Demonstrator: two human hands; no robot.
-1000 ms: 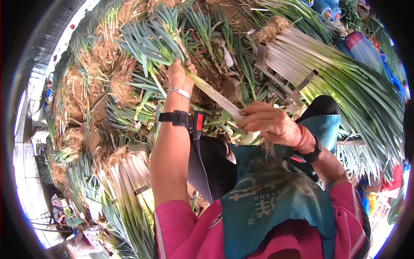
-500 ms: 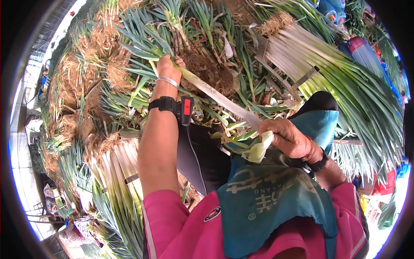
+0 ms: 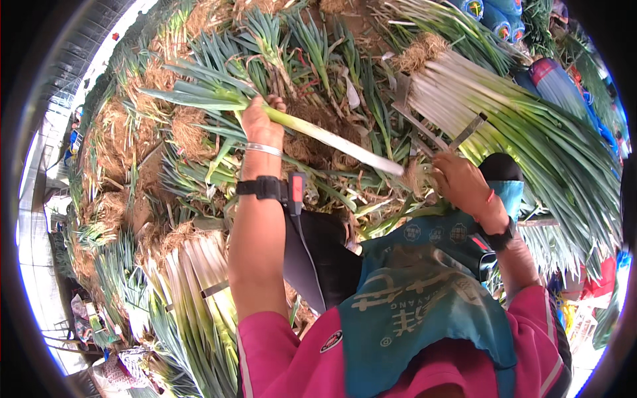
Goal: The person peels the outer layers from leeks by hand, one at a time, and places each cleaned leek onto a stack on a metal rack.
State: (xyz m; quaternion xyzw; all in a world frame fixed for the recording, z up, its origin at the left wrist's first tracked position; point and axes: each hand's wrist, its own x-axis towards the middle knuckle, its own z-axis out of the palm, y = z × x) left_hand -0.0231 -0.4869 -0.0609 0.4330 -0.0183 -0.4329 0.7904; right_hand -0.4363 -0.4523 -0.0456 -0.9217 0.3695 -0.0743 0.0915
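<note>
I hold one long leek (image 3: 332, 139) across my front, over a heap of leeks. My left hand (image 3: 259, 123) is closed around it where the white stalk turns into green leaves, which fan out to the left. My right hand (image 3: 458, 179) is closed at the other end, by the pale root tuft (image 3: 415, 176). A black strap with a small device (image 3: 269, 188) sits on my left wrist, and a dark band on my right wrist. A blue-green apron (image 3: 411, 298) covers my pink top.
Leeks with brown root clumps (image 3: 189, 132) are heaped all around. A trimmed white-and-green bundle (image 3: 504, 126) lies at the right beside metal bars (image 3: 468, 131), and another bundle (image 3: 199, 292) at the lower left. Blue bags (image 3: 557, 83) are at the far right.
My right hand has let go of a pale strip of husk and moved up to the root end. My left hand has shifted slightly left and down with the leek.
</note>
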